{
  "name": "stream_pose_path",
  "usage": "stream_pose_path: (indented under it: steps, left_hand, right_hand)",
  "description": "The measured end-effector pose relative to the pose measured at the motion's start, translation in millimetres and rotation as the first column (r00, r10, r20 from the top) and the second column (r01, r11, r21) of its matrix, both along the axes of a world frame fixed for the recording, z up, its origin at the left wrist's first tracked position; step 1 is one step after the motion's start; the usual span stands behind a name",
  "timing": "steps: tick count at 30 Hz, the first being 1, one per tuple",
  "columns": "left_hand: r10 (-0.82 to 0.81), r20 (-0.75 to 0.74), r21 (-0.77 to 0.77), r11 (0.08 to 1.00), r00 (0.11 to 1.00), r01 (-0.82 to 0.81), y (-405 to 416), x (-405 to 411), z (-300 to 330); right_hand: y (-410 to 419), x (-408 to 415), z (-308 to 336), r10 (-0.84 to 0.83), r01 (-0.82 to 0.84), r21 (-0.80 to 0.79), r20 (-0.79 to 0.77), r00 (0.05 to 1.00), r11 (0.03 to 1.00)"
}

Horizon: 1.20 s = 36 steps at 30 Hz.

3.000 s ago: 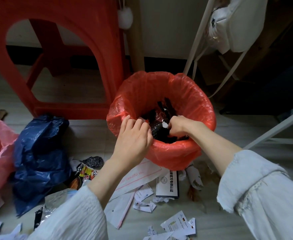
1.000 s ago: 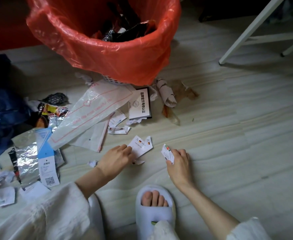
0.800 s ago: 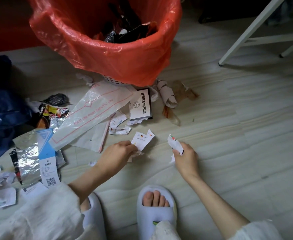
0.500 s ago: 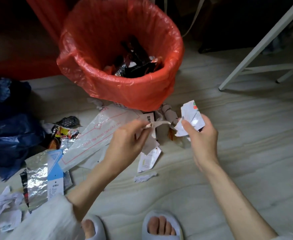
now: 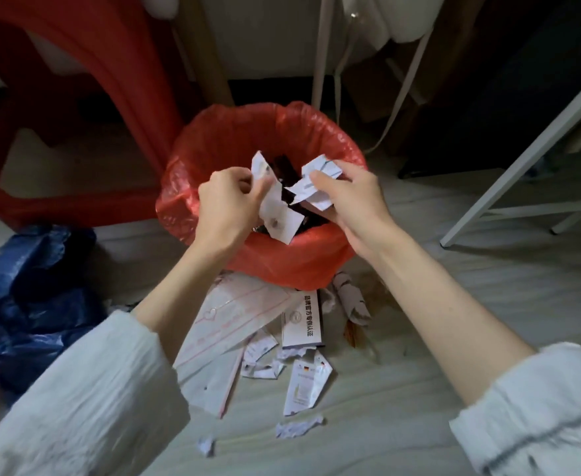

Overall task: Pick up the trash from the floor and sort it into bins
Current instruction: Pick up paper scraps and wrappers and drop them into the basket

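Left hand (image 5: 229, 204) and right hand (image 5: 350, 201) each pinching torn white paper scraps (image 5: 278, 214) over the red-lined bin (image 5: 302, 269) at frame centre; dark wrappers, apparently, inside; more torn paper (image 5: 304, 386) littering the floor below centre.

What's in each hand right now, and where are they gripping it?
Left hand pinches torn white paper near its upper end; the rest hangs down. Right hand grips crumpled white paper at its right side. Both are above the red-lined bin.

Dim room — soft blur, warped edges.
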<state>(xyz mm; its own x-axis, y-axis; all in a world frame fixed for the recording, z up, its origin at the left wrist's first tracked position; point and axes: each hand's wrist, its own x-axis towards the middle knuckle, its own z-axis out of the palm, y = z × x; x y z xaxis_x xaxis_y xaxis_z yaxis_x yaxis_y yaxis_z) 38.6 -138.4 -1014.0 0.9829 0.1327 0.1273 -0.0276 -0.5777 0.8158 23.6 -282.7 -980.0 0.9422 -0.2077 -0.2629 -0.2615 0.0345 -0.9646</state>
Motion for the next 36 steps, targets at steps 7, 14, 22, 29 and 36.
stream_pose_path:
  steps: [7,14,22,29,36]
  left_hand:
    - [0.022,0.21,0.028,0.999,0.977,-0.029,-6.9,-35.5,-1.6]
    - [-0.39,0.145,0.149,0.917,0.909,0.37,-13.9,-133.7,-86.6]
    - [-0.639,-0.377,0.539,0.437,0.671,0.72,-23.8,-190.4,-194.6]
    - [-0.681,-0.477,0.594,0.216,0.556,0.775,-18.5,-195.4,-211.1]
    - [-0.693,-0.256,0.644,0.398,0.674,0.653,20.4,-211.2,-219.4]
  right_hand:
    - [-11.3,-33.8,-10.4,-0.1,0.096,0.167,0.018,0.995,0.981]
    - [-48.9,-118.3,-107.4,-0.232,0.215,-0.17,-0.088,0.969,0.962]
    - [-86.6,-154.1,-212.3,-0.085,-0.151,-0.839,-0.228,0.97,0.523]
    - [-84.2,-148.4,-243.3,0.254,-0.568,-0.816,-0.53,0.809,0.106]
    - [-67.5,-202.9,-252.7,0.389,-0.414,-0.91,-0.372,0.842,0.027]
